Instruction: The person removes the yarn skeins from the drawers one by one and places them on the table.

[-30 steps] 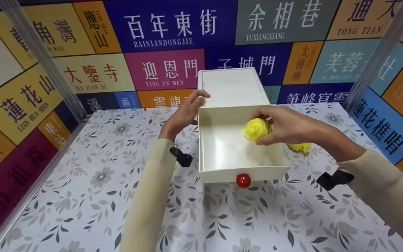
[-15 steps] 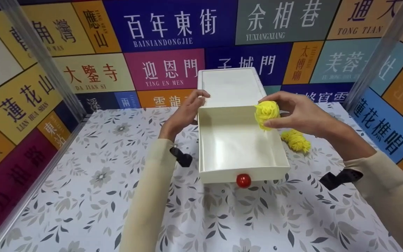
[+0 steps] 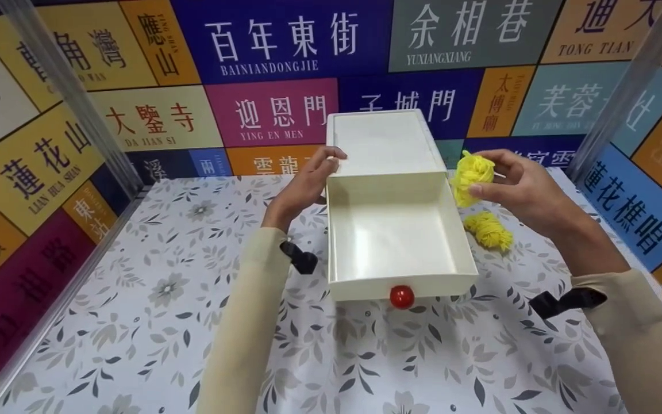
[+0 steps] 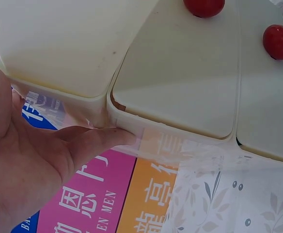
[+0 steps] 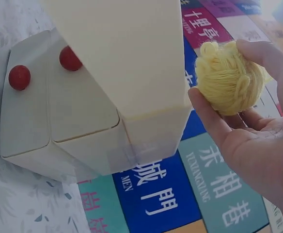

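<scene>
A white drawer cabinet stands with its top drawer pulled out, the inside bare and a red round knob on its front. My left hand grips the cabinet's left upper edge, with fingertips over the top; in the left wrist view a digit of that hand lies along the side wall. Just right of the drawer, above the table, my right hand holds a yellow ball of yarn between thumb and fingers. A yellow yarn bundle lies on the table beneath it, beside the drawer.
Below the open drawer are two closed ones with red knobs. A floral white cloth covers the table. Colourful sign-printed panels wall in the back and sides, with clear corner posts.
My right hand has carried the yellow ball of yarn up and rightward from over the open drawer to beyond its right wall. The left hand keeps its place on the cabinet.
</scene>
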Motion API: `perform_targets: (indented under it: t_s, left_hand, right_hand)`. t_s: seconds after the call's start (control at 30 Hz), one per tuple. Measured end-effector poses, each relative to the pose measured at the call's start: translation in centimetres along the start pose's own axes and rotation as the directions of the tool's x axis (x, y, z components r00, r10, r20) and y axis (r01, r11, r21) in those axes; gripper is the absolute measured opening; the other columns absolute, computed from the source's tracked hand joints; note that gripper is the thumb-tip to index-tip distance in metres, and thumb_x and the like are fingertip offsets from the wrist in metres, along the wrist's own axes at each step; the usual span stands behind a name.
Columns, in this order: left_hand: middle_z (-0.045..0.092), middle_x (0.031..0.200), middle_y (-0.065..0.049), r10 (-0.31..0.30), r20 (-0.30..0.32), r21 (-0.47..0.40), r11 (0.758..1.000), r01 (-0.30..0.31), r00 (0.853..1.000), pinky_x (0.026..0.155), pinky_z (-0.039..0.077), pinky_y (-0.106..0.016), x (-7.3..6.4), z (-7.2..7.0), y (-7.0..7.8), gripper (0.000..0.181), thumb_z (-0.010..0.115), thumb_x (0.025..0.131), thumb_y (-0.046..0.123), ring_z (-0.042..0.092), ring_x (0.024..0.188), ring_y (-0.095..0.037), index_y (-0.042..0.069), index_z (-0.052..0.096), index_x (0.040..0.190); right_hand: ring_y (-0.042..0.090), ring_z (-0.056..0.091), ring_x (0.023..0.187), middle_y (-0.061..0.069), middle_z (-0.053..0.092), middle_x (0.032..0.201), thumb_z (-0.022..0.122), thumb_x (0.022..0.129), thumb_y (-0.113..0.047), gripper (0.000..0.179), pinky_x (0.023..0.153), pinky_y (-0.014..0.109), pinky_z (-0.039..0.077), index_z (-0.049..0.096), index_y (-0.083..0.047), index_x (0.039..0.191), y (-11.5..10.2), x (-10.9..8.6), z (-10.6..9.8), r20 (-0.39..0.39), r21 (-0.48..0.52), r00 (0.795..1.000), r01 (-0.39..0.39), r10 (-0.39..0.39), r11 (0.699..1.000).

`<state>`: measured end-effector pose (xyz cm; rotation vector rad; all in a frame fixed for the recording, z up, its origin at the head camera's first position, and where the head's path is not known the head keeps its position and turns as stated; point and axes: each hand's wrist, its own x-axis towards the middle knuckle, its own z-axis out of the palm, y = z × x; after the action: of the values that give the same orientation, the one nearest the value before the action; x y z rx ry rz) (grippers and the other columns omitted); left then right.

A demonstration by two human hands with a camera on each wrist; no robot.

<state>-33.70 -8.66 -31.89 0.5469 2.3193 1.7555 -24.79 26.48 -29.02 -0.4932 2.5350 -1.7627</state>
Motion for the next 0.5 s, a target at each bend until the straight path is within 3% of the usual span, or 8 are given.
perform_targets:
  t_s: [0.1,0.27,0.37,0.5]
  left_hand:
    - [0.056,0.122,-0.016,0.0,0.005,0.001,1.0,0.0,1.0,0.083,0.058,-0.046,0.0,0.0,0.0,0.024,0.031,0.108,0.03,0.064,0.1,-0.03,0.024,0.043,0.128]
    - [0.055,0.122,-0.016,0.004,0.005,-0.006,1.0,-0.004,1.0,0.082,0.059,-0.045,0.0,0.0,-0.1,0.024,0.031,0.108,0.03,0.064,0.099,-0.03,0.024,0.043,0.128]
    - [0.054,0.125,-0.017,0.004,0.004,-0.01,1.0,-0.004,1.0,0.083,0.059,-0.047,0.1,0.0,-0.1,0.024,0.031,0.108,0.03,0.064,0.101,-0.031,0.024,0.043,0.128]
    - [0.053,0.128,-0.017,0.002,0.004,-0.017,1.0,-0.002,1.0,0.086,0.058,-0.049,0.1,0.0,-0.1,0.024,0.03,0.108,0.029,0.064,0.105,-0.033,0.024,0.043,0.128]
  right_hand:
    - [0.006,0.064,0.105,-0.002,0.059,0.128,0.063,0.097,-0.009,0.047,0.089,0.016,0.054,0.044,-0.012,0.139,1.3,-0.2,-0.6,-0.009,0.15,0.998,0.061,-0.06,0.987]
    - [0.01,0.066,0.096,0.003,0.059,0.123,0.058,0.096,0.003,0.045,0.084,0.021,0.058,0.049,-0.011,0.138,3.3,-0.6,-1.3,-0.038,0.339,0.993,0.12,-0.114,0.933]
    - [0.011,0.066,0.098,0.003,0.057,0.126,0.06,0.096,0.002,0.046,0.084,0.022,0.058,0.049,-0.012,0.139,4.6,-0.6,-1.5,-0.092,0.388,0.992,0.113,-0.084,0.915]
    - [0.011,0.062,0.104,-0.001,0.054,0.129,0.067,0.093,-0.002,0.055,0.082,0.02,0.058,0.045,-0.011,0.143,6.4,-0.4,-2.0,-0.196,0.455,0.98,0.077,0.016,0.887]
